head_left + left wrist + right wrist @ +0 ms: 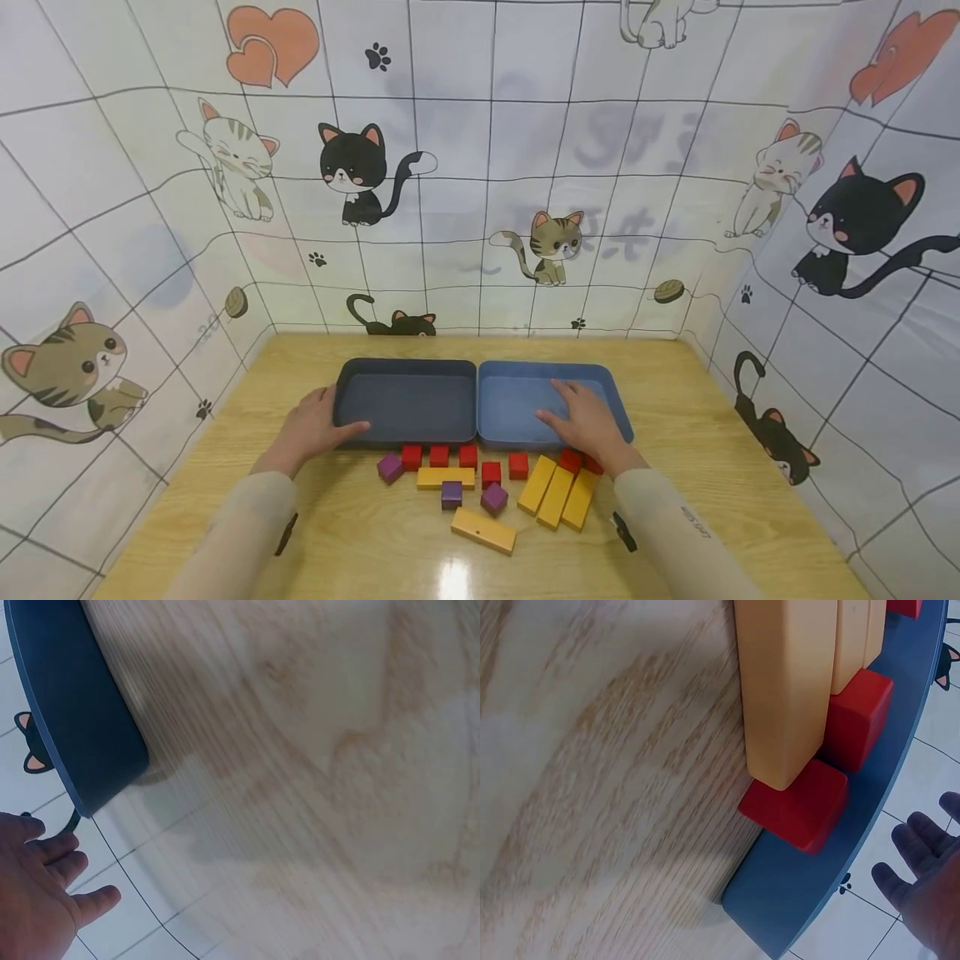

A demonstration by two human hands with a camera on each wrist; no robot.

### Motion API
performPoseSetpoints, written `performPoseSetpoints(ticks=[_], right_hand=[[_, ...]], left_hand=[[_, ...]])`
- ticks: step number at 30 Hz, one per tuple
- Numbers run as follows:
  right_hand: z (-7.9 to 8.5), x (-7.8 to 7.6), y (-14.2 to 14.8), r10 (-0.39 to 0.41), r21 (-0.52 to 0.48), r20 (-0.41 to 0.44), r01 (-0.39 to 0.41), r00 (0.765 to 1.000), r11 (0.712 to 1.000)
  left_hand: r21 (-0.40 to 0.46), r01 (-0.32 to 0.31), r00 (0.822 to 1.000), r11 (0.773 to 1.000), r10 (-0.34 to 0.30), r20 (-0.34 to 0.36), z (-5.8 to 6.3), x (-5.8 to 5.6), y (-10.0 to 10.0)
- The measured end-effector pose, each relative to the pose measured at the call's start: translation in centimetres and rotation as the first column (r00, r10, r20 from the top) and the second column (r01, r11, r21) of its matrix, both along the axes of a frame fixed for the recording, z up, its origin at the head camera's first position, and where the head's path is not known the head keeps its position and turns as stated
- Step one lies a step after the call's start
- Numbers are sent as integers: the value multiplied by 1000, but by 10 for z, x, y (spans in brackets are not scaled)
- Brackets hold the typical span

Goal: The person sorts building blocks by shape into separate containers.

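My left hand (311, 429) is at the left end of a dark navy tray (405, 404), thumb extended over its front left corner. In the left wrist view the fingers (67, 866) are loosely spread near the tray's corner, with nothing gripped. Above the right part of a lighter blue tray (517, 404) is my right hand (588, 421), palm down with fingers apart. The right wrist view also shows its fingers (911, 847) relaxed and holding nothing. Both trays stand side by side, their floors bare.
In front of the trays lie several red cubes (491, 474), three purple cubes (452, 495) and several yellow bars (483, 531). Three bars (556, 497) sit together near the right wrist, beside red cubes (799, 806) close to the blue tray. A cat-patterned cloth (450, 167) surrounds the wooden table (360, 550).
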State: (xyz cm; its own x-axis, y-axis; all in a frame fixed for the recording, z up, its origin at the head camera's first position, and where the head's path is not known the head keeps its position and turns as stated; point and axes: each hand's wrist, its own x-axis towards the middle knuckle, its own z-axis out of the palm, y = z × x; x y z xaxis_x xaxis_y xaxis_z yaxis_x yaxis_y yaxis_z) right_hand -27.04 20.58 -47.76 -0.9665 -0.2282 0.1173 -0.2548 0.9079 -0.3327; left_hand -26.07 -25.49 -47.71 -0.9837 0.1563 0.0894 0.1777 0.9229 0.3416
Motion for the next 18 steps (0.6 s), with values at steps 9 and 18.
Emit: performPoseSetpoints(ticks=[9,18], right_hand=[[5,7,-6,28,-28,6,-28,1000,999],[3,14,-10,80,-87,-24,-82,996,993]], left_hand=[[48,-3,998,999,-1,63,-4,7,-13],[65,-7,994,998,0,110,-6,10,-19]])
